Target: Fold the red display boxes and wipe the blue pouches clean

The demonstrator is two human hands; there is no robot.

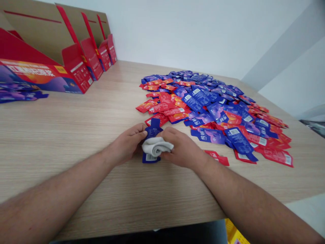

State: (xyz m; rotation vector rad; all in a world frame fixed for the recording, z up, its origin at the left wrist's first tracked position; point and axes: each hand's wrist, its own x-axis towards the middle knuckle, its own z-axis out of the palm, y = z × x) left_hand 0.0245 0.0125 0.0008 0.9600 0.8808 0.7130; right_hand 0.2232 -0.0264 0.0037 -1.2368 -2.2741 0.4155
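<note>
My left hand (127,144) pinches a blue foil sachet (152,132) from the left side, near the sachet's upper part. My right hand (179,148) presses a folded white cloth (156,146) across the middle of that sachet, and the cloth and fingers hide its centre. The sachet's lower end with a barcode label sticks out below the cloth. Just beyond my hands lies a large spread pile of red and blue sachets (215,108), its nearest packets almost touching my fingers.
The pile rests on a light wood-grain table (76,135). Several red and cardboard display boxes (76,57) stand in a row at the far left, with purple sachets (17,95) lying beside them. A white wall rises behind the table. Something yellow (235,234) shows below the near edge.
</note>
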